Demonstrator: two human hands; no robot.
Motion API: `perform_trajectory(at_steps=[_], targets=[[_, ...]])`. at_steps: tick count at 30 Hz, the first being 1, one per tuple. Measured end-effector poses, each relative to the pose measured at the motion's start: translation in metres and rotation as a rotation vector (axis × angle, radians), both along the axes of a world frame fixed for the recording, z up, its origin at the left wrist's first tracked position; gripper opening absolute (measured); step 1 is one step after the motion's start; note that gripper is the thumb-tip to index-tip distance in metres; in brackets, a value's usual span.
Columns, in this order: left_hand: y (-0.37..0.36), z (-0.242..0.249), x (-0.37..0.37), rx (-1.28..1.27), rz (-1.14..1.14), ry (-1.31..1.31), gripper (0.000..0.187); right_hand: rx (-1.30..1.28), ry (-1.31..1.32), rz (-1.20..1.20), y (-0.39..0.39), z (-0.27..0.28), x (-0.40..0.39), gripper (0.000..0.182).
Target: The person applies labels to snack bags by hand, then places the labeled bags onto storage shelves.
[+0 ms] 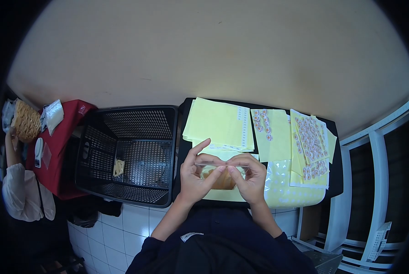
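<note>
A clear plastic bag [223, 179] with light brown contents is held up in front of me, over the table. My left hand [198, 178] pinches its top edge with the thumb, while the index finger points upward. From the other side my right hand [248, 175] grips the same edge, its thumb close to the left thumb. Both hands are closed on the bag. Behind them lie yellow sticker sheets [216, 121], with a column of small printed labels along the right side.
Left of the table stands a black plastic crate [173, 155] with a small bag [118, 167] inside. Round-sticker sheets [310, 141] and bubble wrap [291, 199] lie to the right. Far left, a co-worker [19, 187] handles a large bag of snacks [26, 121] beside a scale [38, 153].
</note>
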State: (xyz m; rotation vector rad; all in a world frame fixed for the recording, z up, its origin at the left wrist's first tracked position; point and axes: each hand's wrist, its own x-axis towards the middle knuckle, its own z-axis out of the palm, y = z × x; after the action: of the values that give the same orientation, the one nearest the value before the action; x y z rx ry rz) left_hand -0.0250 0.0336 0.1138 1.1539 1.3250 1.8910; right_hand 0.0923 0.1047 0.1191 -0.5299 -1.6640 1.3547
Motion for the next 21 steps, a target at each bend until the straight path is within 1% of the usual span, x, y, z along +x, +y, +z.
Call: perform_trajectory(at_steps=[3, 10, 12, 21], targets=[[0.000, 0.003, 0.005, -0.005, 0.023, -0.037, 0.060, 0.006, 0.014, -0.024, -0.002, 0.000, -0.001, 0.007], [0.001, 0.005, 0.011, 0.004, 0.057, 0.003, 0.058, 0.045, 0.071, -0.085, -0.005, -0.002, -0.005, 0.008], [0.002, 0.004, 0.012, 0.033, 0.095, 0.002, 0.055, 0.052, 0.077, -0.086, -0.006, -0.002, -0.006, 0.008], [0.005, -0.004, 0.011, 0.025, 0.101, -0.024, 0.052, 0.047, 0.079, -0.125, -0.005, -0.011, -0.014, 0.007]])
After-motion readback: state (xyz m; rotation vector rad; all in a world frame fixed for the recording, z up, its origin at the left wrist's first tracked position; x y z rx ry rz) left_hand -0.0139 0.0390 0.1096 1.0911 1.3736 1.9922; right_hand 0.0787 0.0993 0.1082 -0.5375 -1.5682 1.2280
